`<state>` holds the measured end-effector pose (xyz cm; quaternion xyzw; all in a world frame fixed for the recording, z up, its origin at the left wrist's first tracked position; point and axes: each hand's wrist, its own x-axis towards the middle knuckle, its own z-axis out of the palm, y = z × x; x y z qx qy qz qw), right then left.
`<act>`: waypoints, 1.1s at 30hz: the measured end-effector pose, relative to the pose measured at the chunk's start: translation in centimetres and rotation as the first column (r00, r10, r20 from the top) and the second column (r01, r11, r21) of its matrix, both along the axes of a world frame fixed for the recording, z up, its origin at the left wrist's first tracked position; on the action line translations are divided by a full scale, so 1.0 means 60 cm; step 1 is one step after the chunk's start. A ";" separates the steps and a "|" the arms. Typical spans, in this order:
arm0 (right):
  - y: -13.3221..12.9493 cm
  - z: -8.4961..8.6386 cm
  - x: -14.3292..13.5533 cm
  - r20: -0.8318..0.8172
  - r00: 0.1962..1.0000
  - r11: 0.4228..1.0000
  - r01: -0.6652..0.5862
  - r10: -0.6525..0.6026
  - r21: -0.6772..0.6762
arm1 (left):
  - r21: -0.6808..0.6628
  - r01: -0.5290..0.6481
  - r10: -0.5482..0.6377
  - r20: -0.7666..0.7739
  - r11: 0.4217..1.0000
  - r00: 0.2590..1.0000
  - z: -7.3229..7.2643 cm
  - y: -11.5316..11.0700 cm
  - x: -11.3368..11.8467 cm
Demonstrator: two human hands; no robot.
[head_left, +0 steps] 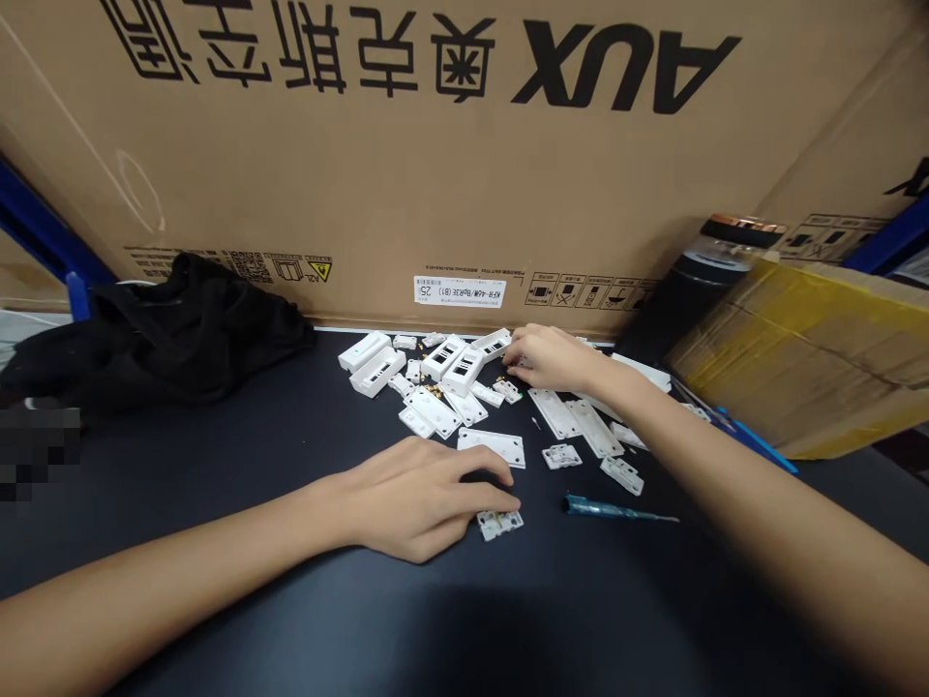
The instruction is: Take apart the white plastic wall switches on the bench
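Black cloth [166, 329] lies at the left hand's [428, 496] ten o'clock. Left fingers are parted, one tip at a small white plate [500, 528] at four o'clock on the bench [181, 474]. Right hand [548, 358], one o'clock: fingers curled, grip cannot be determined. Blue screwdriver [602, 507]: three o'clock.

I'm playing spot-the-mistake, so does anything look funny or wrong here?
Yes: the big cardboard box at the back has upside-down letters, so it seems to stand on its head. The white plastic parts lie scattered at odd angles; I can't tell if any are broken.
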<state>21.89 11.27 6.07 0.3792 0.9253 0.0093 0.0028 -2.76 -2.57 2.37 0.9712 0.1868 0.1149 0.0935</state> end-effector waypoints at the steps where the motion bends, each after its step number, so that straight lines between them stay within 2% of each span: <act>1: 0.003 -0.001 -0.003 0.002 1.000 1.000 -0.002 0.002 -0.003 | -0.009 -0.003 0.003 0.017 1.000 1.000 -0.001 0.000 0.000; 5: 0.002 0.000 -0.009 -0.006 1.000 1.000 0.005 -0.005 0.010 | -0.082 -0.017 0.023 0.073 0.997 0.997 -0.004 -0.001 -0.001; 8: -0.024 0.019 -0.006 -0.043 0.999 1.000 0.024 -0.024 0.007 | -0.127 -0.003 0.017 0.105 0.992 0.994 -0.006 0.001 -0.002; 11: -0.081 0.047 0.004 -0.183 0.981 0.994 0.040 -0.058 -0.100 | -0.101 0.061 -0.048 0.122 0.993 0.991 -0.008 0.002 -0.002; 15: -0.171 0.067 0.019 -0.222 0.975 0.943 -0.064 -0.011 -0.327 | -0.058 0.101 -0.093 0.136 0.993 0.986 -0.011 0.003 -0.003; 17: -0.202 0.063 0.023 -0.218 0.976 0.918 -0.092 0.005 -0.387 | -0.050 0.108 -0.098 0.169 0.993 0.981 -0.011 0.004 -0.003; 20: -0.223 0.046 0.026 -0.206 0.977 0.902 -0.128 0.045 -0.413 | -0.044 0.152 -0.141 0.191 0.987 0.971 -0.012 0.005 -0.003; 23: -0.223 0.028 0.027 -0.202 0.978 0.907 -0.131 0.052 -0.401 | -0.048 0.178 -0.169 0.145 0.983 0.975 -0.011 0.006 -0.003; 27: -0.219 0.011 0.027 -0.222 0.974 0.914 -0.127 0.042 -0.386 | -0.028 0.149 -0.145 0.121 0.988 0.982 -0.007 0.007 -0.003; 33: -0.213 0.003 0.034 -0.251 0.964 0.909 -0.185 0.093 -0.373 | -0.026 0.102 -0.098 0.131 0.994 0.986 -0.007 0.006 -0.003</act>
